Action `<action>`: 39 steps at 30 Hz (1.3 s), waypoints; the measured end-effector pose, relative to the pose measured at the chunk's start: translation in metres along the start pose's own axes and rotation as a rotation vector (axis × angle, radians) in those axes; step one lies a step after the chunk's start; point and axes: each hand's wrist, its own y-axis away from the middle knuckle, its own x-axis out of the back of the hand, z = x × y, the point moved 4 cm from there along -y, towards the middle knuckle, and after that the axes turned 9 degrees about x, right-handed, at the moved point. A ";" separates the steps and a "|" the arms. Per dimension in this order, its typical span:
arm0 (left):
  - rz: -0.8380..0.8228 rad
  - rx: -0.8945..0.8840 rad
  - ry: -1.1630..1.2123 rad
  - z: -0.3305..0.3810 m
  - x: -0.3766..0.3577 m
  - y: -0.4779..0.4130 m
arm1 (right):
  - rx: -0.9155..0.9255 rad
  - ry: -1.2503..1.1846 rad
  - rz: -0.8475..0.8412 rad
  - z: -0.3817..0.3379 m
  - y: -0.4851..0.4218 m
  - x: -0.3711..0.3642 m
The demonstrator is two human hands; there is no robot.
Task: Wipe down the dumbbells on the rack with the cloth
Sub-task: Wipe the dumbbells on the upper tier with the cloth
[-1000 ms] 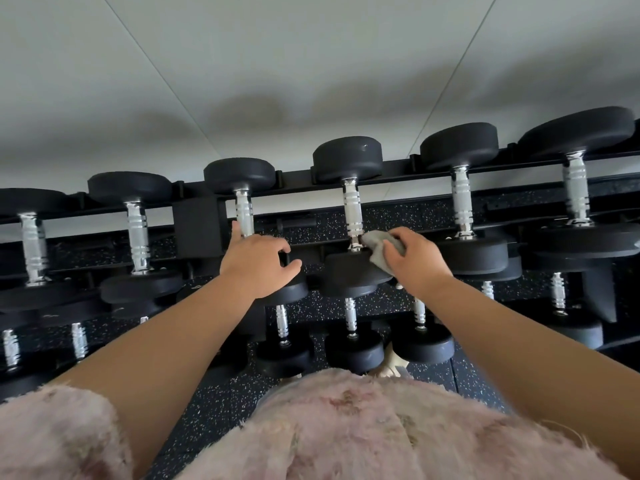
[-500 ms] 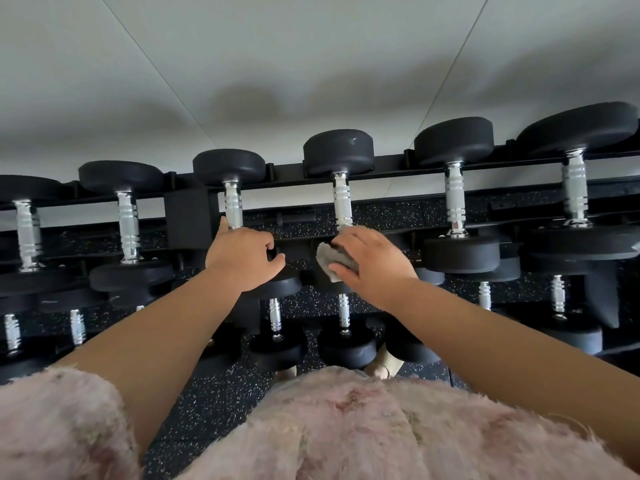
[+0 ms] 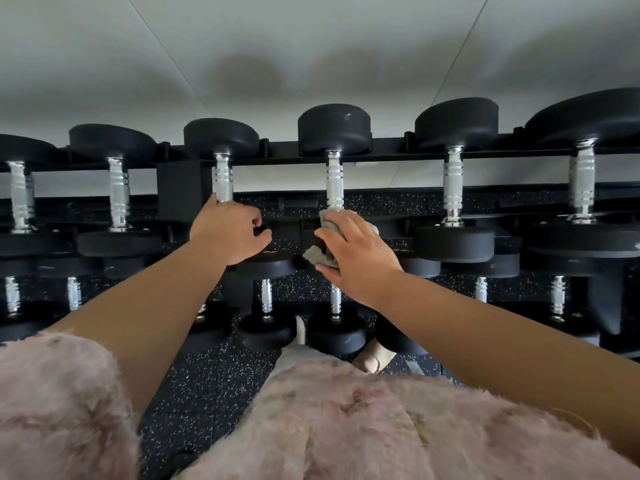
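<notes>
Wiping step; right hand (image 3: 360,258) pinches cloth (image 3: 317,256) between thumb and curved fingers against near head of centre dumbbell (image 3: 335,181) on rack (image 3: 391,156); left hand (image 3: 228,233) grips neighbouring dumbbell (image 3: 221,136); best press firmly, sweep round head, then up handle.

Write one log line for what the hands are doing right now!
left hand grips dumbbell | right hand presses cloth on neighbouring dumbbell | step: wiping
</notes>
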 end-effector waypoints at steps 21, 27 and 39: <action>-0.052 -0.075 -0.009 0.007 0.018 0.011 | -0.075 0.215 -0.030 -0.034 -0.031 -0.019; -0.029 -0.100 0.043 0.002 0.015 0.009 | -0.237 0.133 -0.004 -0.023 -0.021 -0.007; -0.055 -0.134 -0.125 0.013 0.020 0.012 | -0.409 -0.033 -0.073 -0.027 -0.037 0.011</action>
